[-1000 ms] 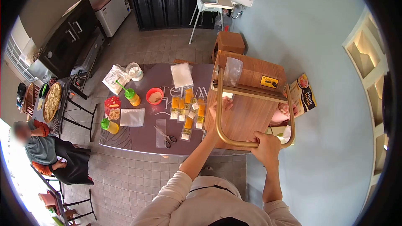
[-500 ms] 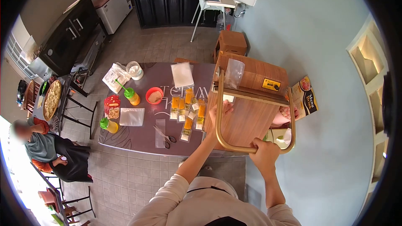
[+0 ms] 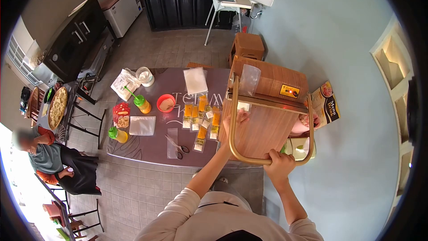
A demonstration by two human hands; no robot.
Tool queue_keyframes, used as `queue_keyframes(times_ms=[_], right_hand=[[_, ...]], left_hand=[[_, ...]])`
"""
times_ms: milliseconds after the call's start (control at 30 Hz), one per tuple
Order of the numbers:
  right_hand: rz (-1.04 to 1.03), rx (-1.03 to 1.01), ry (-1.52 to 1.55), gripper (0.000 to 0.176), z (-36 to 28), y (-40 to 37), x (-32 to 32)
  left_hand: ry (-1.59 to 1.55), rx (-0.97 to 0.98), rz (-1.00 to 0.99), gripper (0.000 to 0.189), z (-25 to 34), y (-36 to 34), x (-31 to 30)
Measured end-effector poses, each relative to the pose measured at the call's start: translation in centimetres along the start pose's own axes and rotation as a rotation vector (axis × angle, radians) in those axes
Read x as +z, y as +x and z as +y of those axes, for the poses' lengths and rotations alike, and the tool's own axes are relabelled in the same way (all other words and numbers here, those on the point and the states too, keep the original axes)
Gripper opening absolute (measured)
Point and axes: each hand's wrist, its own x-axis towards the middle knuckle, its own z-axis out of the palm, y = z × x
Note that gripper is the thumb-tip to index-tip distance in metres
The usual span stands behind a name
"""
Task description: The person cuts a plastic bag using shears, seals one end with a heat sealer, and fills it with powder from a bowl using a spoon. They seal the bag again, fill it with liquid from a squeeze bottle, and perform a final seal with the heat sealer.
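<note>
A wood-panelled bag sealer [image 3: 272, 127] stands at the table's right end, a red light lit on its yellow control panel [image 3: 290, 91]. My right hand [image 3: 280, 166] is wrapped around the front of its gold handle [image 3: 249, 159]. On the wooden bed, my left hand [image 3: 236, 122] lies with curled fingers at a clear plastic pouch [image 3: 243, 106] holding something white. Part of the pouch's grip is hidden by the fingers. Clear plastic [image 3: 250, 80] sticks out beyond the sealing bar [image 3: 272, 104]. Left of the sealer lie several filled sachets [image 3: 202, 132] with orange and white contents.
On the table are scissors [image 3: 179, 147], a red bowl [image 3: 166, 103], two squeeze bottles [image 3: 142, 104], plastic bags [image 3: 142, 126] and a lidded tub [image 3: 145, 76]. A menu card [image 3: 327, 105] leans by the wall. A person [image 3: 53, 160] sits at the left.
The red light on the sealer's panel has come on, with a reddish glint near the bar. My right hand has shifted slightly with the handle; the left stays at the pouch.
</note>
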Motion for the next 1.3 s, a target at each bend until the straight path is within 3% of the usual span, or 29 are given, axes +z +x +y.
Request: queue_keyframes(times_ms=[133,200,300,400,1300], right_hand=[[0.077,-0.021,0.001,0.018,-0.1,-0.1,0.5],[0.166,-0.018,-0.015,0.019,-0.1,-0.2,0.8],[0.214,-0.030,-0.033,0.019,-0.1,-0.2,1.0],[0.245,-0.032,-0.037,0.019,0.0,-0.3,1.3],[0.443,-0.101,-0.091,0.027,0.3,-0.9,2.3]], left_hand=[[0.017,-0.007,-0.006,0.029,0.0,0.2,-0.4],[0.096,-0.098,-0.058,0.016,0.2,0.2,-0.6],[0.093,-0.108,-0.056,0.015,0.1,0.4,-0.7],[0.045,-0.039,-0.012,0.026,-0.2,0.4,-0.5],[0.032,-0.090,-0.027,0.024,-1.5,1.2,-1.5]])
